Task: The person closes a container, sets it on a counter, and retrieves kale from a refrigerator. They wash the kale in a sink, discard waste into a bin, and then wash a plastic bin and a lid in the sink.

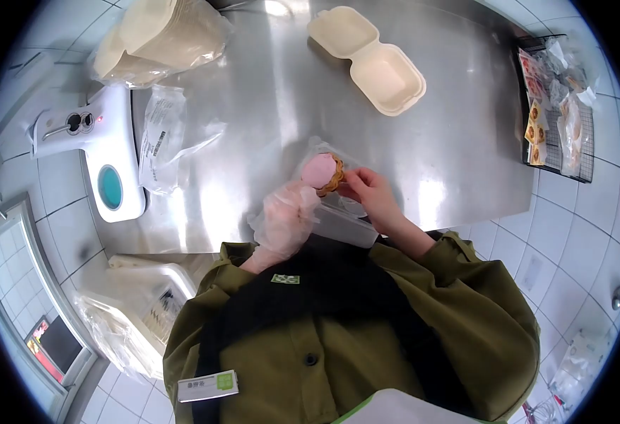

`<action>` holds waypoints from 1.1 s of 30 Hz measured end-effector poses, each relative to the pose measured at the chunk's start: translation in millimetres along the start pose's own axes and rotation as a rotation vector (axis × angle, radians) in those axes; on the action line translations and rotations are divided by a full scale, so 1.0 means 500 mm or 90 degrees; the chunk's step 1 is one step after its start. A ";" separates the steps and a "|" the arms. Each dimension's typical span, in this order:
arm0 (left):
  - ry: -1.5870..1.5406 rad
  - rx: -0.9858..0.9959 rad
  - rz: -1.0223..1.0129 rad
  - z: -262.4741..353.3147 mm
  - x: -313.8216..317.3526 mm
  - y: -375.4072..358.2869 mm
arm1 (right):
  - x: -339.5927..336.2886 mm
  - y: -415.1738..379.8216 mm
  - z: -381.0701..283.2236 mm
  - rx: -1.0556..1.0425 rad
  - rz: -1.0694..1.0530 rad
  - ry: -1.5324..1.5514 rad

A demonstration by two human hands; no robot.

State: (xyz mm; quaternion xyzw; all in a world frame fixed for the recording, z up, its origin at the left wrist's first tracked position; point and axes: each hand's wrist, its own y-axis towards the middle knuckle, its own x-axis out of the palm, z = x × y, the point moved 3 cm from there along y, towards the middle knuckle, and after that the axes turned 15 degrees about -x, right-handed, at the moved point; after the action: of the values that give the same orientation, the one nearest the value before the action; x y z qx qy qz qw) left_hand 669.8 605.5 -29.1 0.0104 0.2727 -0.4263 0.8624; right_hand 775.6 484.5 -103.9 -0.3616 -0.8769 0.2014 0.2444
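Note:
Near the front edge of the steel counter [465,127], my left hand [288,215], in a clear plastic glove, grips a golden-brown waffle-like piece [337,174] with a round pink top [319,171]. My bare right hand [372,198] pinches its right side with thumb and fingertips. Clear plastic film [317,147] shows behind the food. Below my hands, at the counter's edge, is a translucent container [341,226]. An open, hinged beige box [387,76] lies farther back, with its lid to the upper left.
A white machine with a teal disc [110,187] stands at left, beside a clear plastic bag [161,138]. Wrapped beige containers [165,39] are stacked at back left. A black wire basket [577,134] holds packets at right. Plastic trays [137,304] sit at lower left.

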 end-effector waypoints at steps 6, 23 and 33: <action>-0.034 -0.058 -0.079 0.005 -0.003 0.012 | -0.017 0.024 0.025 -0.005 -0.031 0.130; 0.043 -0.224 0.055 -0.147 -0.061 0.117 | -0.173 0.129 -0.173 -0.244 -0.006 0.091; 0.167 -0.355 0.038 -0.139 -0.093 0.204 | -0.230 0.318 -0.260 -0.208 -0.089 -0.532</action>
State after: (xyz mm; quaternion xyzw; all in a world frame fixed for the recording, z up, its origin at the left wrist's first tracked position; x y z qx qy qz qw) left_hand 690.6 721.6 -88.1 -0.1634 0.4877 -0.3044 0.8017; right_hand 1006.5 527.6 -116.7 -0.2228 -0.9430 0.1722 -0.1776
